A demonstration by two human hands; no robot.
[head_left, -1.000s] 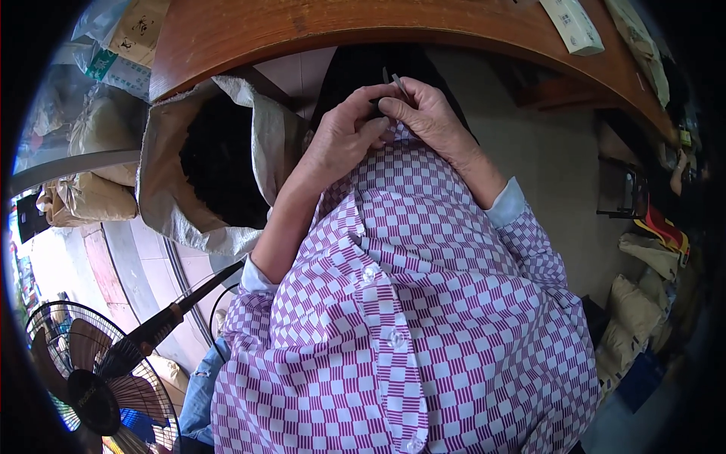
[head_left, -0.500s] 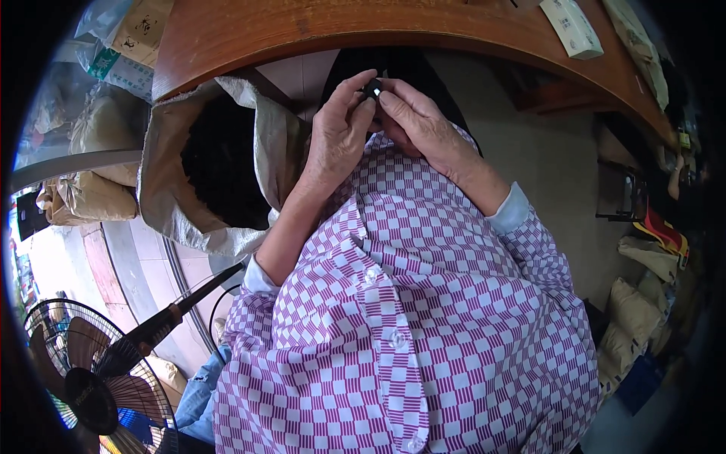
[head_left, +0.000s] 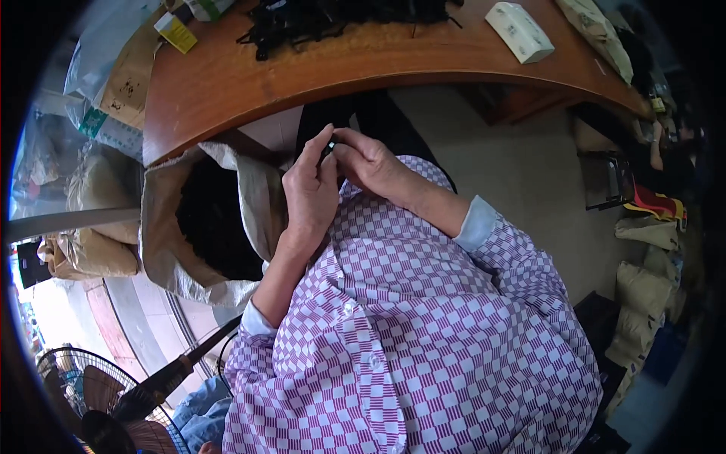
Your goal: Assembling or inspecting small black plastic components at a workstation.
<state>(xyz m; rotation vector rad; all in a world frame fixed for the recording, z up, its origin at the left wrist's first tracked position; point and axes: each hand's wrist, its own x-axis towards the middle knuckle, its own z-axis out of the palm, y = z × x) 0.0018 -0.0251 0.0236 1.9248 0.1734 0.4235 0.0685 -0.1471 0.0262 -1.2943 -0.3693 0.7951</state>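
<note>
Both hands meet in front of my lap, just below the table's near edge. Pinched between their fingertips is a small black piece (head_left: 330, 147) with a bright glint on it; most of it is hidden by the fingers, so its kind cannot be made out. My left hand (head_left: 311, 185) grips it from the left, fingers pointing up. From the right, my right hand (head_left: 374, 165) closes its thumb and fingers on the same piece. Left of my left forearm stands a white woven sack (head_left: 159, 253), open at the top, with many small black pieces (head_left: 215, 219) inside.
On the wooden table (head_left: 378, 64) lie a heap of black strap-like parts (head_left: 318, 23), a white packet (head_left: 519, 32) and a yellow-and-white box (head_left: 175, 32). A standing fan (head_left: 113, 412) is at lower left. Filled brown bags (head_left: 643, 295) line the right; another person's arm (head_left: 656, 147) shows there.
The view has tipped up, so more of the table and its black heap shows. My hands appear lower and further left, still holding the small black piece together.
</note>
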